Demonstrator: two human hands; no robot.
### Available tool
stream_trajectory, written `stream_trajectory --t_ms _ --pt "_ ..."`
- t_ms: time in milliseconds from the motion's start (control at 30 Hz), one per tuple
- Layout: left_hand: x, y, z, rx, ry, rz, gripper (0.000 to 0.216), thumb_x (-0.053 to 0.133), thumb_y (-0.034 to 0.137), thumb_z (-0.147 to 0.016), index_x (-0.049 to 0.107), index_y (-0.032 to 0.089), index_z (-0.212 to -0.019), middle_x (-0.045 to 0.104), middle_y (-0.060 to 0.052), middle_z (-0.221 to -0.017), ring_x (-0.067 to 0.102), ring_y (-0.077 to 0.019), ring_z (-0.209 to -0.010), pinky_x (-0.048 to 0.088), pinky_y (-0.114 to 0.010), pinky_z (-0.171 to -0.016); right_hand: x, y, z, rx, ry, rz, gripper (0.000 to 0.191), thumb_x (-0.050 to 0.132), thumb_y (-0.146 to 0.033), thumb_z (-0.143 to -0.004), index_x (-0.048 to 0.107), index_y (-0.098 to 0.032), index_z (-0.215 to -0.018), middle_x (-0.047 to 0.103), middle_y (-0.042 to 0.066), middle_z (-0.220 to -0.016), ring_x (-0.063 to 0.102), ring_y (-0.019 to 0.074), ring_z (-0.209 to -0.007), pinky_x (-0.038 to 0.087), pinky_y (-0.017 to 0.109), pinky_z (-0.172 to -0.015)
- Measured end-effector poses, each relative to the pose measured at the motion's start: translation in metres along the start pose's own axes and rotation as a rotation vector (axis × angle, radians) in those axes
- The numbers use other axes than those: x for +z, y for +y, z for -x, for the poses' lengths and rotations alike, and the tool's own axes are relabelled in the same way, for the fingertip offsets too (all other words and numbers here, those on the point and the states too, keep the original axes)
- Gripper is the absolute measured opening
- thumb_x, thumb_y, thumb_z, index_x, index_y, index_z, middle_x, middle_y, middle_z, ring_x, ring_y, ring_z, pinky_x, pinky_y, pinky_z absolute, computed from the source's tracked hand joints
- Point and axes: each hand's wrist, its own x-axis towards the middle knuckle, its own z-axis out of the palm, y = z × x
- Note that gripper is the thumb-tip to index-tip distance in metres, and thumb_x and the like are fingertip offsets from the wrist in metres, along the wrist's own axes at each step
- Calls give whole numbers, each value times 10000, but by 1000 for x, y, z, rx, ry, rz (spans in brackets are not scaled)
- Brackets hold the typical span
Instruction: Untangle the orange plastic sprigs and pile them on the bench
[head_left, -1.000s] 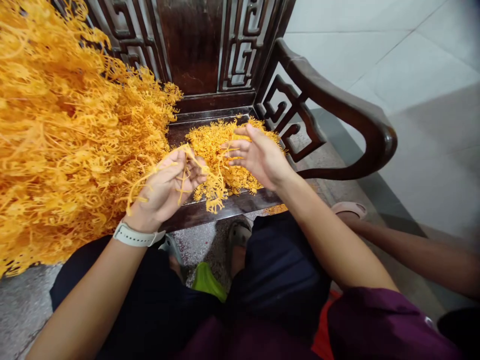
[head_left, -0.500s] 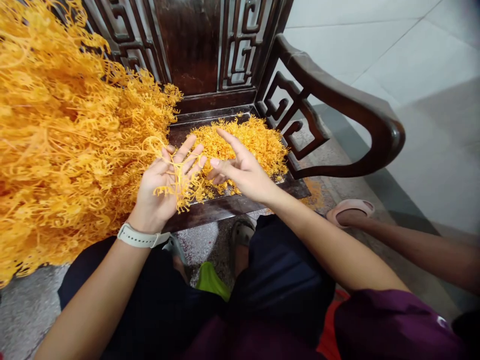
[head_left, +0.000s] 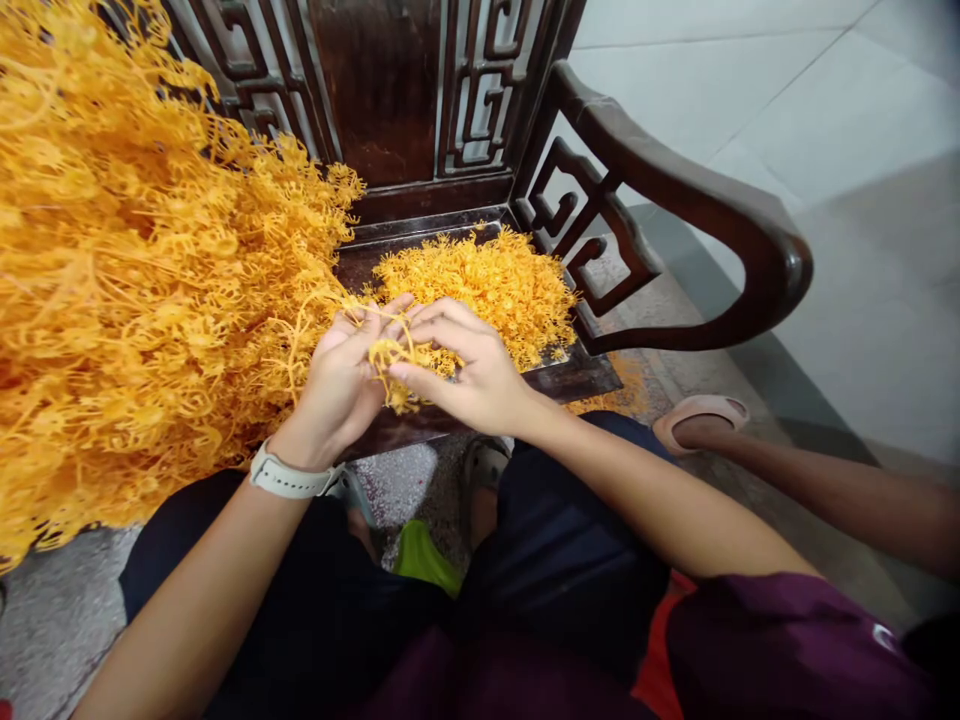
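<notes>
A pale tiled wall (head_left: 750,110) and a speckled floor (head_left: 390,490) formed the background. Before them stood a dark wooden chair (head_left: 382,90) with carved lattice, its back cut off by the top edge. At left rose a large heap (head_left: 150,270) of yellow-orange strands, running out of view; what supported it was hidden. Another person's leg (head_left: 825,500), in a pink shoe (head_left: 682,425), entered from the right edge. A smaller pile (head_left: 480,275) lay on the chair's seat, its near side partly covered by the hands. Something bright green (head_left: 421,560) showed between the wearer's legs, too hidden to name. The right hand (head_left: 484,375) curved in, thumb below and fingers above; whether they pinched was unclear. The left hand (head_left: 341,375), palm up, gripped a thin yellow strand (head_left: 387,352) between its fingers. This strand sat between both hands, near the seat's front edge, its long axis roughly sideways, its curled end pointing right, its left end indistinct against the heap.
</notes>
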Motion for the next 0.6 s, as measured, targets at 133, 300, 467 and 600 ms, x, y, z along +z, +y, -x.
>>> stream_trajectory --t_ms 133,300,467,600 --pt "-7 6 -5 -7 62 -35 182 694 197 -971 526 196 -902 781 -115 -1158 763 -213 -1096 622 -350 -984 -11 -2 -8 342 46 -485 155 709 -323 -934 705 -181 -872 691 22 -873 636 150 -823 528 338 -827" --pt "-13 10 -7 -109 149 -216 272 754 183 -881 502 209 -983 764 -89 -1063 754 -189 -909 635 -325 -821 -39 -3 -18 695 134 -732 249 773 -390 -790 636 -190 -845 632 20 -808 578 139 -689 480 297 -624" --pt "-15 11 6 -137 -143 -816 505 869 450 -809 654 226 -1207 724 -103 -1227 701 -275 -1142 612 -378 -918 -66 0 -22 698 217 -656 287 741 -450 -805 590 -211 -856 541 -13 -716 508 119 -612 431 275 -562" --pt "-24 39 12 -84 -519 -1065 636 838 594 -812 691 249 -1326 730 -109 -1324 653 -324 -1293 566 -407 -1040 -81 3 -23 656 272 -603 280 722 -459 -819 596 -209 -842 530 -12 -722 482 117 -626 401 267 -566"
